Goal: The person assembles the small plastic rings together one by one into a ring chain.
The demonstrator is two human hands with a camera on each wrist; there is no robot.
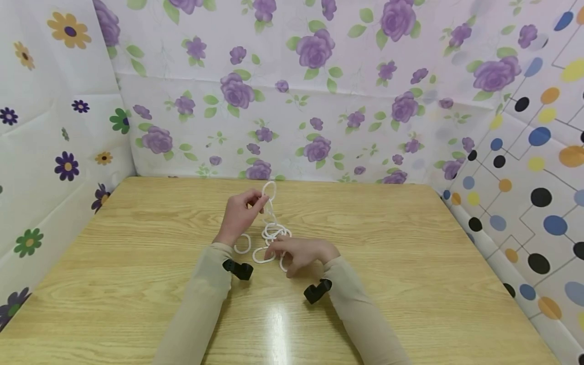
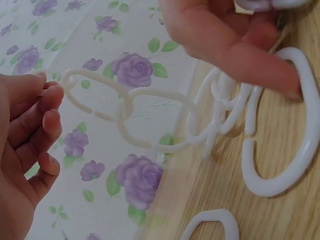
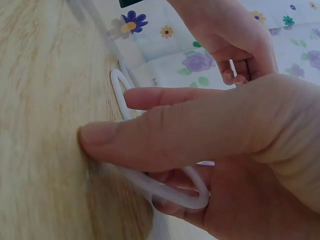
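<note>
My left hand (image 1: 242, 213) pinches the end link of a white plastic chain (image 2: 157, 93) and holds it raised, so linked ovals slope down to the table. At the chain's foot lies a small heap of white links (image 1: 274, 233). Over the near side of the heap, my right hand (image 1: 303, 253) curls with thumb tip down at the wood; in the right wrist view a white link (image 3: 165, 190) runs between its thumb and bent fingers. Its index fingertip is right at an oval link with a gap in its side (image 2: 272, 189).
One separate white link (image 1: 249, 244) lies left of the heap, beside my left wrist. The wooden table (image 1: 388, 304) reaches back to a flower-print cloth wall (image 1: 283, 126), with more printed cloth at both sides. A black camera (image 1: 239, 269) sits on each wrist.
</note>
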